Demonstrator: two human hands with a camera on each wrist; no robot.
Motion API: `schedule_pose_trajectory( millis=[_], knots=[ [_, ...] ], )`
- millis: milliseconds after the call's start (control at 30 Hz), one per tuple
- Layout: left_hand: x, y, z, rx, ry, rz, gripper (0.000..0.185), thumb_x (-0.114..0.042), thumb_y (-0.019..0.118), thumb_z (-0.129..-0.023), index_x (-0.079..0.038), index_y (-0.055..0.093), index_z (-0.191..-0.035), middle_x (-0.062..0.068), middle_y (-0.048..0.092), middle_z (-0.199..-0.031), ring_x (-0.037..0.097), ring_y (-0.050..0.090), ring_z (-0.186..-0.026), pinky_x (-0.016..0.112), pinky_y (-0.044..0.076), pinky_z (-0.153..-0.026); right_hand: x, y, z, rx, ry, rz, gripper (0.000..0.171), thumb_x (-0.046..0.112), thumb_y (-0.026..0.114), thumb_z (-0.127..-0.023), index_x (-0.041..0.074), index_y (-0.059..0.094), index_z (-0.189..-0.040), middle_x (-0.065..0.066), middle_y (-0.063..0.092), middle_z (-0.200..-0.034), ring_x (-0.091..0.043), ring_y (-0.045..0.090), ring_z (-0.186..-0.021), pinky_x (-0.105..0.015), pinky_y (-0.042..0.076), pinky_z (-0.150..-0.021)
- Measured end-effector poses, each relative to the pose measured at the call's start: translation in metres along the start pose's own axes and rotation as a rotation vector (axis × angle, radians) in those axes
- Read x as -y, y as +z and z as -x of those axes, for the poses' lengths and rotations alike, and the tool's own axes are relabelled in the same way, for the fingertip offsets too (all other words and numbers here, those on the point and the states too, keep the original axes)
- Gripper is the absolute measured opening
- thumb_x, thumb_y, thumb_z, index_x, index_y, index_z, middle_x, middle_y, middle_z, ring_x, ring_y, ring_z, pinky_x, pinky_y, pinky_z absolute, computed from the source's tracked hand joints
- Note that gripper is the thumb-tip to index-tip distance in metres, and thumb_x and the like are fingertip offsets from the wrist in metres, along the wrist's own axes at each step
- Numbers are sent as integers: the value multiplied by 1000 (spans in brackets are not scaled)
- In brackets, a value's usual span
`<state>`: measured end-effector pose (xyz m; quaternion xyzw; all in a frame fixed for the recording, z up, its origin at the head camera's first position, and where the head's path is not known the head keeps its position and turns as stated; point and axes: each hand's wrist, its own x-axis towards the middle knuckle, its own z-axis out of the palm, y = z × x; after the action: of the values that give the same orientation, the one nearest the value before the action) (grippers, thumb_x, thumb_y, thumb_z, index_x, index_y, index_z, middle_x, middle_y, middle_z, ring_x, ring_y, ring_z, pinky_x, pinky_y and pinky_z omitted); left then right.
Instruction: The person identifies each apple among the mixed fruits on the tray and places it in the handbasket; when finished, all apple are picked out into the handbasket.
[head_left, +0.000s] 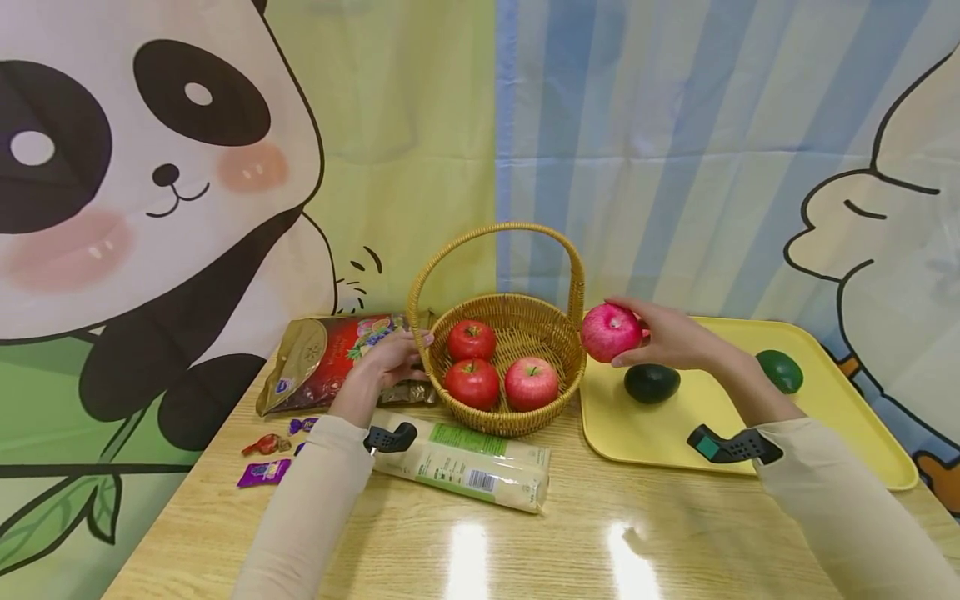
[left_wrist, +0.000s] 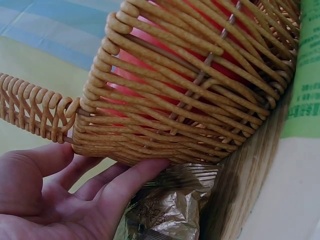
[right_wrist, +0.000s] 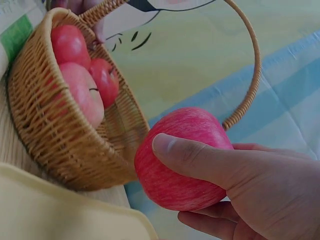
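Observation:
My right hand (head_left: pixel 663 333) grips a pinkish-red apple (head_left: pixel 611 332) between thumb and fingers, beside the right end of the wicker basket's handle. In the right wrist view, the thumb lies across the front of this apple (right_wrist: pixel 180 165), which is up off the tray. Three other apples sit inside the wicker basket (head_left: pixel 517 423): two deep red (head_left: pixel 472 384) and one lighter pink (head_left: pixel 531 384). At the basket's left side, my left hand (head_left: pixel 392 360) touches the outer wall by the handle's base. The left wrist view shows its relaxed fingers (left_wrist: pixel 132 180) against the weave.
Right of the basket, a yellow tray (head_left: pixel 720 442) bears a dark avocado (head_left: pixel 652 383) and a green one (head_left: pixel 780 371). A long pale-green package (head_left: pixel 480 467) lies before the basket. Behind my left hand is a red and gold bag (head_left: pixel 315 367); small wrapped sweets (head_left: pixel 264 472) lie nearby.

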<state>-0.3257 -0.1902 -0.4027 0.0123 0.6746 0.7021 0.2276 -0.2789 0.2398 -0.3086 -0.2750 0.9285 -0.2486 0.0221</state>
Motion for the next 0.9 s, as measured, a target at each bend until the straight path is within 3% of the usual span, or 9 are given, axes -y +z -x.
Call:
schedule_pose_trajectory(
  millis=[300,533,900],
  knots=[
    [2,-4,4,42,61,4,58,-27,53,-101,2,34,-147,22,48,-142,36,49,-131,52,51,-97,19,15,-24,13,-52,-45,89,29,84,-76,4,37,-147,-21,51,-137,-37,54,-119,-53,51,-95],
    [2,-2,-1,-5,16,19,52,-18,42,-105,1,28,-150,26,35,-151,40,37,-139,54,46,-102,37,26,-41,37,-42,-43,91,33,83,-75,11,35,-149,-16,50,-140,-33,55,-119,-49,53,-94],
    [0,1,1,-28,-8,18,49,-19,42,-105,1,32,-149,25,38,-150,39,38,-138,52,49,-99,44,47,-74,52,-32,-42,91,29,83,-77,7,33,-150,-19,46,-145,-37,50,-127,-54,45,-104]
  ],
)
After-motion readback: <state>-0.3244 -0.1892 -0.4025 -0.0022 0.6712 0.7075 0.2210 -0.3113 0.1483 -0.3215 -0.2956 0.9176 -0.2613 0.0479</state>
